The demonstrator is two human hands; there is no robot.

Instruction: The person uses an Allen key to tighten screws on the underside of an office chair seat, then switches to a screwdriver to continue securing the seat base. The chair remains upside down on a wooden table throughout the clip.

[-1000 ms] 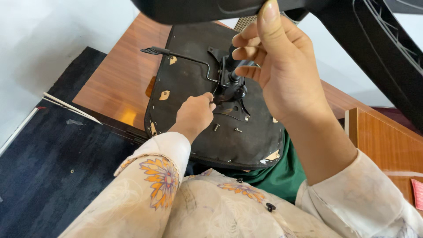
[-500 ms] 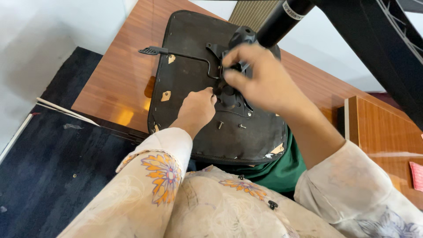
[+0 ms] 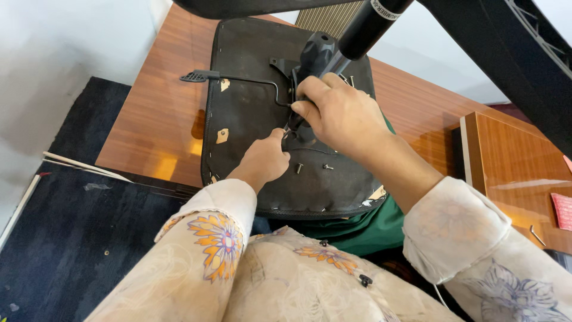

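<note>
An upturned black chair seat [image 3: 250,125] lies on a wooden table [image 3: 161,119], its metal tilt mechanism [image 3: 313,56] and a thin lever rod [image 3: 238,79] facing up. A black gas cylinder [image 3: 372,24] rises from the mechanism toward the top of the view. My right hand [image 3: 339,113] is closed around the base of the mechanism. My left hand [image 3: 265,158] rests on the seat just below it, fingertips pinched at a small part that I cannot make out. Two loose screws [image 3: 313,167] sit on the seat beside my left hand.
Black chair base legs [image 3: 512,59] cross the top right. A wooden cabinet [image 3: 512,173] stands to the right with a screw [image 3: 536,234] on it. Green cloth [image 3: 357,229] lies under the seat's near edge. Dark carpet [image 3: 65,238] covers the floor at left.
My right hand came down from the raised cylinder to the mechanism and closed around it. The left hand stayed at the seat. The view shifted so the cylinder stands higher.
</note>
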